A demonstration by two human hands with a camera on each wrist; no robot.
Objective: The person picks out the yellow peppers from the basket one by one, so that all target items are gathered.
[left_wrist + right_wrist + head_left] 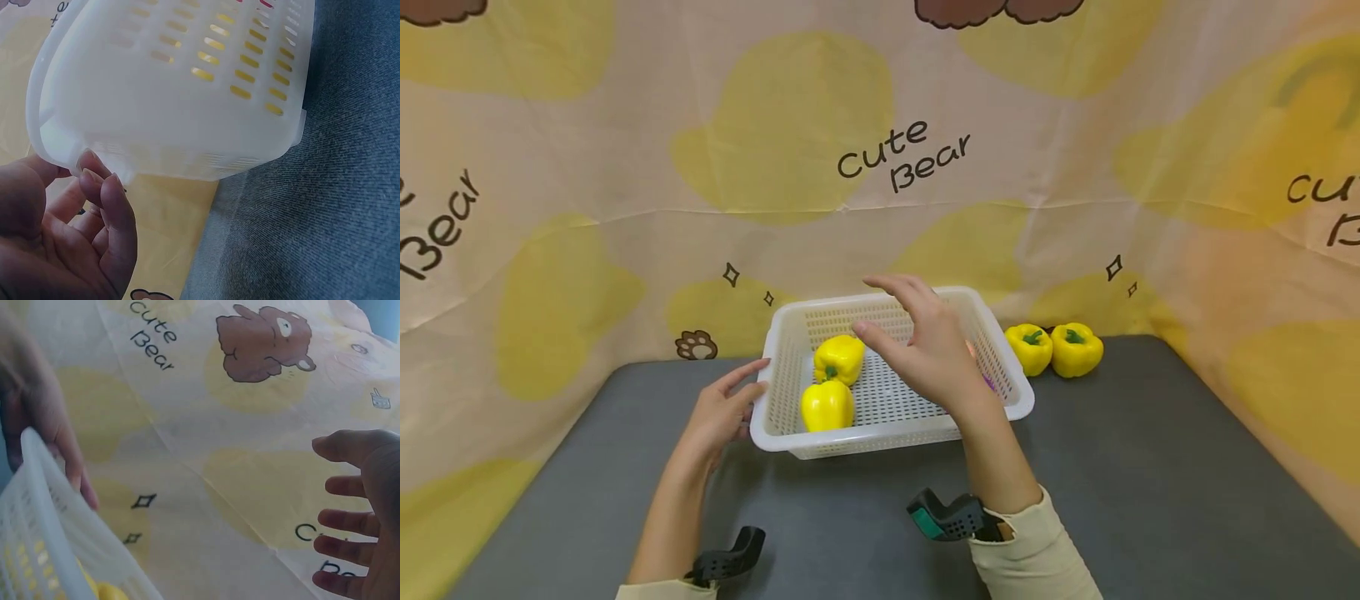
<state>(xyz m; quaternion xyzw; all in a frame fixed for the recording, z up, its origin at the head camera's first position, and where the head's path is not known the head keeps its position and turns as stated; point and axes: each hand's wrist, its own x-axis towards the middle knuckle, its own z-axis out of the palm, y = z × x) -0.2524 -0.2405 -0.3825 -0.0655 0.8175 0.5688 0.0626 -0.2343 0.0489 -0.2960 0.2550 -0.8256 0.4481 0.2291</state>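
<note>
Right hand, basket (backdrop: “cute Bear”)

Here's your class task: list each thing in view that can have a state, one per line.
White basket: open-topped, part-filled
Two peppers inside: visibly uncut
Two peppers outside: visibly uncut, stems up
Purple item: mostly hidden, state unclear
Left grip: holding the basket's rim
Right grip: open, empty
Cloth backdrop: hung, creased

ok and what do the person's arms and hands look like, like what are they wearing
The left hand and right hand wear no gloves. The left sleeve and right sleeve are cream. Each wrist carries a curved black device; the right device has a teal-green panel and small dots.
</note>
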